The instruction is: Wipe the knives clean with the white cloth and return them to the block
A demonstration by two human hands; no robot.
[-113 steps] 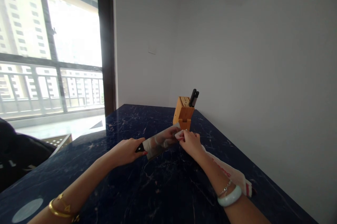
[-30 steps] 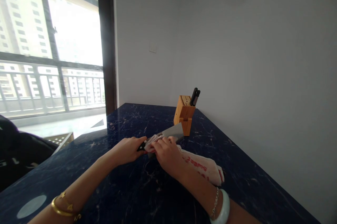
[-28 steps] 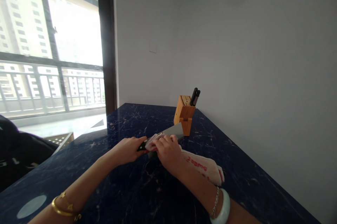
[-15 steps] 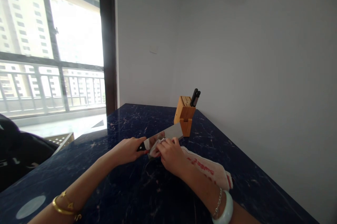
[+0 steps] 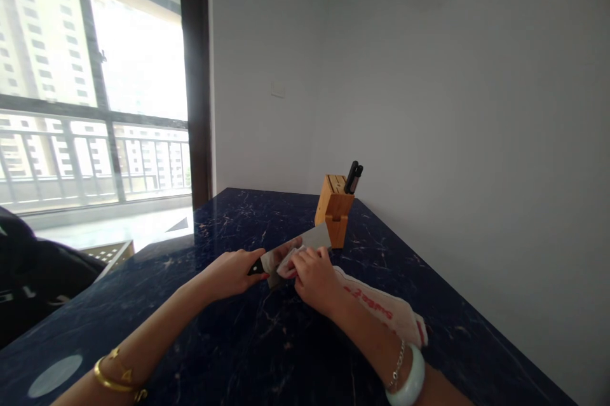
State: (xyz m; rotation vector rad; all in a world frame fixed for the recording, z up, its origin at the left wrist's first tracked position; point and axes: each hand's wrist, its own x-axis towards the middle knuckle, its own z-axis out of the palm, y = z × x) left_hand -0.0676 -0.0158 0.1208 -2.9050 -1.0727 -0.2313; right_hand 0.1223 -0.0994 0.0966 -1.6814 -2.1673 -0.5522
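A broad-bladed cleaver (image 5: 316,236) is held at a slant over the table, its tip pointing up and right. My left hand (image 5: 233,274) is closed around its black handle, near the blade's base. My right hand (image 5: 315,276) pinches a bunched end of a white towel (image 5: 376,305) and presses it against the face of the blade. The rest of the towel, with red lettering, trails to the right beneath my right forearm. Part of the blade is hidden behind the towel and my right fingers.
Just beyond the blade stands a wooden knife block (image 5: 336,209) with black-handled tools (image 5: 353,177) in it. The dark blue marbled table (image 5: 257,209) meets the wall at right. A pale round disc (image 5: 55,375) lies front left; a black bag-like item (image 5: 42,272) is beyond the left edge.
My right hand and the towel have slid slightly right along the blade, baring more of it near the handle. The left hand and cleaver stay almost still.
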